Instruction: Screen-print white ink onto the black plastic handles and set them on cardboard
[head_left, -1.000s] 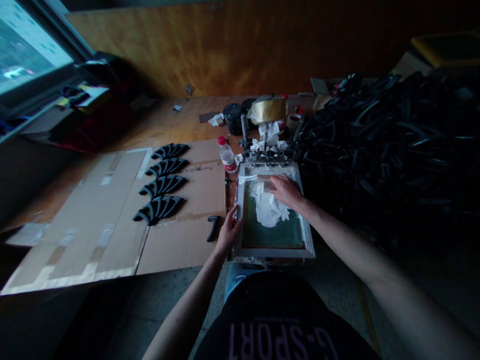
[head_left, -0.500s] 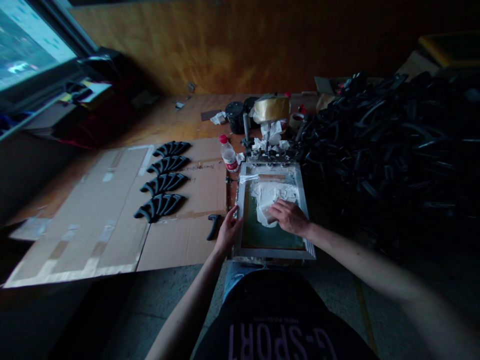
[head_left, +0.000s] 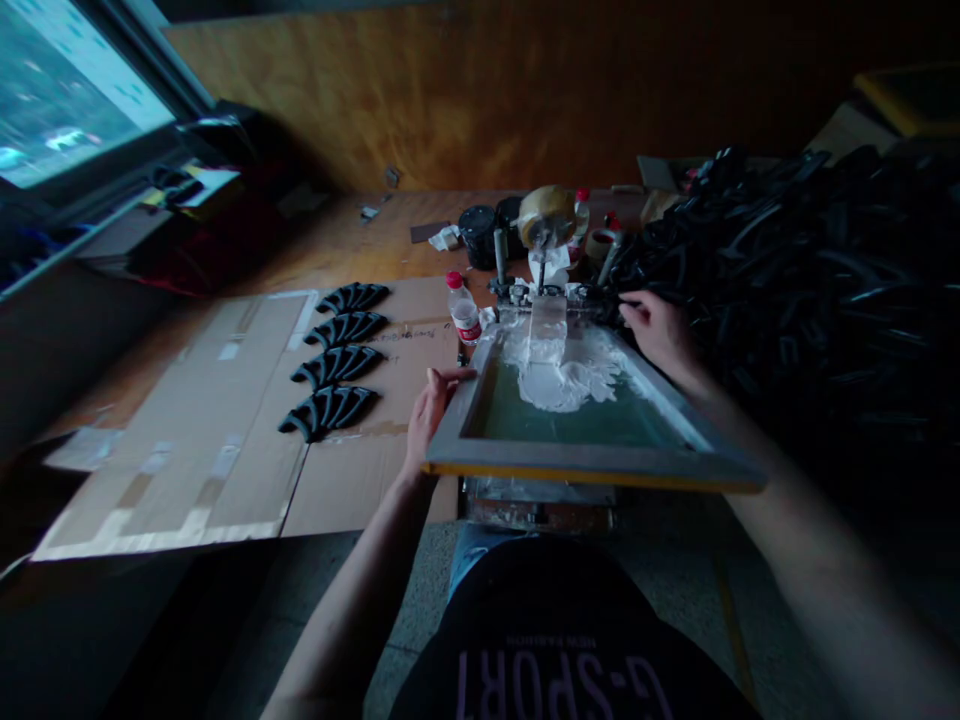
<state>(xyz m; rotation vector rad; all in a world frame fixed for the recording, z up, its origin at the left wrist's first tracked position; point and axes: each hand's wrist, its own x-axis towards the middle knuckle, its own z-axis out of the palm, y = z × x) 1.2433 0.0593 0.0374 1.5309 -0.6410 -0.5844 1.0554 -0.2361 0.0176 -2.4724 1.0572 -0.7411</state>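
A screen-printing frame [head_left: 600,462] tilts up at its near end over the base [head_left: 540,510]. White paste [head_left: 566,385] lies on its green mesh, and a paste-smeared squeegee [head_left: 548,330] rests at the far end. My left hand [head_left: 429,412] is at the frame's left edge, its thumb and a finger apart; its lower fingers are partly hidden. My right hand [head_left: 660,330] is beyond the frame's right side, beside a heap of black curved parts [head_left: 780,270]. Its fingers are bent with a small gap at the tips, and I see nothing between them.
Fanned rows of black curved parts [head_left: 330,410] lie on flattened cardboard [head_left: 202,400] to the left. A red-capped bottle [head_left: 463,312] stands by the frame's far left corner. Behind are metal posts [head_left: 501,255], a tape-wrapped weight [head_left: 547,215] and a dark tub [head_left: 477,237].
The frame's near end has risen. My right hand has let go of the squeegee and moved right and away. The single black part by my left hand no longer shows.
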